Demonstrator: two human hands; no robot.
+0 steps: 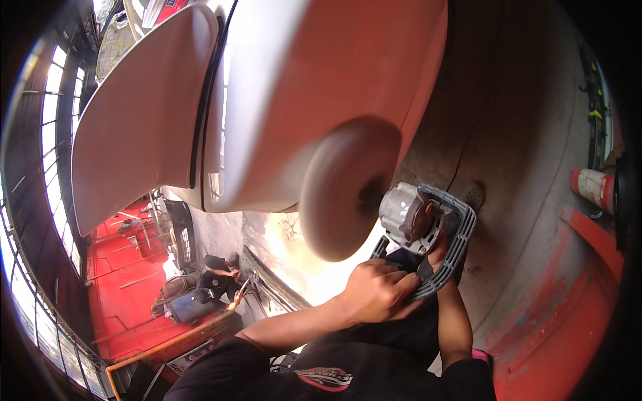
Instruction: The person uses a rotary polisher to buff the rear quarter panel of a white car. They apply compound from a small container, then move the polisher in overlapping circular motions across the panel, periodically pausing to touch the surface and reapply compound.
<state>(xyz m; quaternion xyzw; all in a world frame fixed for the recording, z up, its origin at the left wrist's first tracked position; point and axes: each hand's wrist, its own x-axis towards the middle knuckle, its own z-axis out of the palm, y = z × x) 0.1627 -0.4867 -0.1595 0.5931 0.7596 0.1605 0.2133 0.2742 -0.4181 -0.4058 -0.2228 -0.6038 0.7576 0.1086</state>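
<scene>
A rotary polisher [406, 215] with a metal head and a grey loop handle [461, 230] is in both my hands. My left hand [381, 291] is closed around the near end of that loop handle. Behind the tool's body my right hand [438, 252] shows only in part, its fingers wrapped on the machine. The large round polishing pad [341, 194] is smeared by motion and stands edge-tilted against the glossy car body panel [334, 73]. Whether its whole face touches the paint cannot be seen. Red and white reflections run along the panel.
Left of the panel, another car panel [147, 120] stands out, swung open. A co-worker [221, 277] in dark clothes is beyond, near a blue drum [190, 307]. At the right are a red-and-white cylinder [592, 187] and a red-painted surface [548, 334].
</scene>
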